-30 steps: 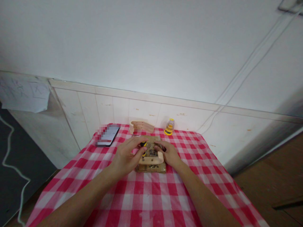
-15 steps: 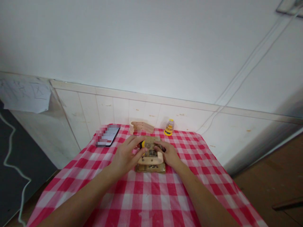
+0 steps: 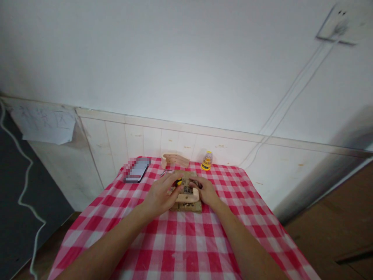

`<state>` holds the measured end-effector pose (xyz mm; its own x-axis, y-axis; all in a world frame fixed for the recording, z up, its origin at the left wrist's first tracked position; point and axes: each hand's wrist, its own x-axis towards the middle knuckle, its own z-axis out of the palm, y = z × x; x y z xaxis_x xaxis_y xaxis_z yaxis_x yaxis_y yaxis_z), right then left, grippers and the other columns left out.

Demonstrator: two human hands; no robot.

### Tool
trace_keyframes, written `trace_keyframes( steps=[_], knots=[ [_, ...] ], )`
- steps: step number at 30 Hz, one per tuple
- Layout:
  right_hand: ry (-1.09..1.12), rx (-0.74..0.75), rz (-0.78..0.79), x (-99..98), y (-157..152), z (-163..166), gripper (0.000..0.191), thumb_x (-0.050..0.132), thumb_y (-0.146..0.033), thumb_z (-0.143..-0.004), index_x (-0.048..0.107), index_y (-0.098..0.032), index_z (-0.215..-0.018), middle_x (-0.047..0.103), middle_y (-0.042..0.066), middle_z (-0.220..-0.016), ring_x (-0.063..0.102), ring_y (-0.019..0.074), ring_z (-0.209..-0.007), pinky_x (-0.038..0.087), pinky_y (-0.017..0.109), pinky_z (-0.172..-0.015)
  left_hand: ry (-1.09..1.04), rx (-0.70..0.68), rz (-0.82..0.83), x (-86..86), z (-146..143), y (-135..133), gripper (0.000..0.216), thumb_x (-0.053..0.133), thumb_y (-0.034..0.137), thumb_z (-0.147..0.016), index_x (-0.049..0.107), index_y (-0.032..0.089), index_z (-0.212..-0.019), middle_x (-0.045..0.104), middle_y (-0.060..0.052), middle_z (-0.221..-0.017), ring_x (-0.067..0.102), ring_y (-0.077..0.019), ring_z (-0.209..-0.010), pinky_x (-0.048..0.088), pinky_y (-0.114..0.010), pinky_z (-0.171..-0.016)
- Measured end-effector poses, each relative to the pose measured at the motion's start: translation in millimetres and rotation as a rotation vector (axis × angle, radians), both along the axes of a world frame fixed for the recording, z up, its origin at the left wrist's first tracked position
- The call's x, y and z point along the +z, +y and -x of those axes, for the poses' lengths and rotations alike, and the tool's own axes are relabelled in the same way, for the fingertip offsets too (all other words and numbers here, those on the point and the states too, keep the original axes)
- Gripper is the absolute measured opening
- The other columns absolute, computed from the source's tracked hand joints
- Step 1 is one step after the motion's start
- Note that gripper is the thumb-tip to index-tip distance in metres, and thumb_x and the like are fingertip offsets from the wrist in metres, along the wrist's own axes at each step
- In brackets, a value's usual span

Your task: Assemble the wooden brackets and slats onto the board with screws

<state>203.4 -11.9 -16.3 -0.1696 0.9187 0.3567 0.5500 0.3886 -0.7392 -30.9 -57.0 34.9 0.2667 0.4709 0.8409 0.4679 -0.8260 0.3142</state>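
A brown printed cardboard piece (image 3: 189, 207) lies on the checked cloth, with a curved light wooden part (image 3: 186, 198) on top of it. Dark screw heads or holes dot the wooden part. My left hand (image 3: 164, 192) is closed around a small yellow-and-black screwdriver (image 3: 179, 182), mostly hidden by the fingers. At the upturned right end of the wooden part, my right hand (image 3: 207, 191) is curled closed against it. Something dark shows under its fingers, too small to name.
Another curved wooden part (image 3: 175, 160) stands at the back by the wall. Right of it is a clear cone-shaped case with a yellow base (image 3: 206, 161). A phone (image 3: 137, 171) lies at the back left, and a small metal item (image 3: 164, 172) rests behind my left hand.
The camera view has shifted slightly. My left hand has turned a little, tilting the screwdriver lower over the wooden part. My right hand stays in about the same place.
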Motion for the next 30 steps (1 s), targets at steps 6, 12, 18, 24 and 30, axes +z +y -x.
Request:
trace_keyframes(
  steps=[6, 12, 18, 24, 30],
  knots=[
    [0.012, -0.008, -0.014, -0.5, 0.5, -0.9, 0.034, 0.066, -0.046, -0.091, 0.079, -0.024, -0.113, 0.08, 0.01, -0.111, 0.073, 0.0298, -0.102, 0.057, 0.049, -0.093, -0.246, 0.013, 0.11, -5.9, -13.7, 0.4, 0.033, 0.068, 0.025, -0.091, 0.06, 0.023, -0.123, 0.075, -0.006, -0.104, 0.075, -0.0163, -0.077, 0.064, -0.027, -0.068],
    [0.009, 0.014, -0.017, -3.2, 0.2, -2.0, 0.036, 0.065, -0.048, -0.092, 0.078, -0.024, -0.116, 0.08, 0.01, -0.108, 0.075, 0.0288, -0.097, 0.059, 0.045, -0.089, -0.079, -0.056, 0.075, -10.9, -24.8, 2.1, 0.038, 0.066, 0.017, -0.091, 0.058, 0.025, -0.128, 0.073, -0.007, -0.118, 0.073, -0.0208, -0.104, 0.064, -0.034, -0.086],
    [0.009, 0.052, -0.017, -2.6, 1.8, -2.1, 0.036, 0.064, -0.049, -0.093, 0.078, -0.025, -0.117, 0.08, 0.009, -0.111, 0.074, 0.0293, -0.1, 0.058, 0.047, -0.091, -0.042, -0.046, 0.132, -15.7, -24.0, 3.6, 0.041, 0.065, 0.016, -0.092, 0.056, 0.027, -0.131, 0.072, -0.006, -0.12, 0.073, -0.0206, -0.104, 0.064, -0.034, -0.087],
    [0.016, 0.038, -0.011, -11.7, 5.7, -4.9, 0.038, 0.065, -0.05, -0.092, 0.076, -0.026, -0.12, 0.079, 0.009, -0.116, 0.073, 0.0299, -0.105, 0.057, 0.048, -0.094, -0.067, -0.062, 0.14, -22.6, -21.2, 6.2, 0.041, 0.064, 0.021, -0.094, 0.056, 0.029, -0.133, 0.072, -0.005, -0.121, 0.073, -0.0204, -0.104, 0.063, -0.034, -0.089],
    [-0.006, 0.033, -0.009, -12.1, 6.4, -4.9, 0.037, 0.065, -0.049, -0.093, 0.076, -0.026, -0.119, 0.079, 0.008, -0.114, 0.073, 0.0296, -0.105, 0.057, 0.047, -0.094, -0.094, -0.033, 0.269, -23.4, -18.5, 6.0, 0.035, 0.065, 0.024, -0.092, 0.059, 0.027, -0.126, 0.073, -0.004, -0.117, 0.074, -0.0205, -0.098, 0.062, -0.035, -0.086]
  ],
)
